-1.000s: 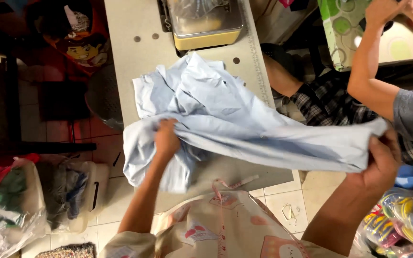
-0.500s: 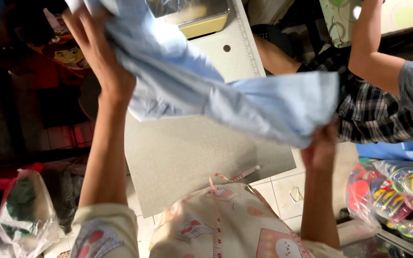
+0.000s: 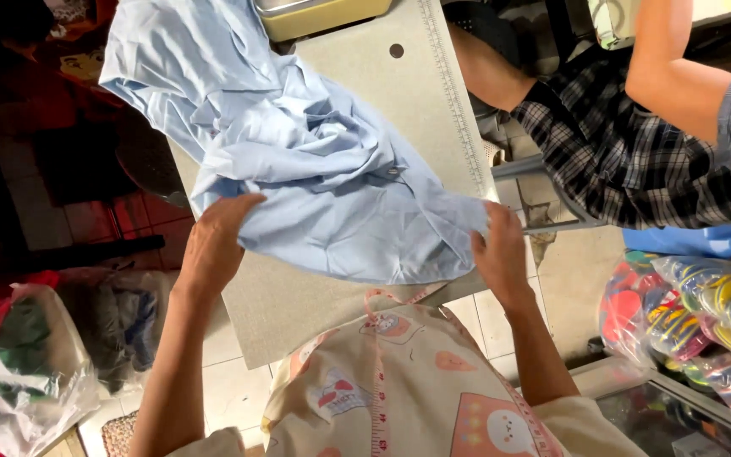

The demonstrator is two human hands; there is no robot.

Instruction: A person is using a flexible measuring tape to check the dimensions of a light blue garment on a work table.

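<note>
Both hands on a pale blue shirt spread over the grey bench.

The shirt lies crumpled on the bench, one end hanging past its far left edge. The left hand grips the shirt's near left edge, fingers curled on the cloth. The right hand pinches its near right corner.

Light blue shirt, crumpled and creased, spread loosely across the grey worktable, near edge held at both ends
</note>
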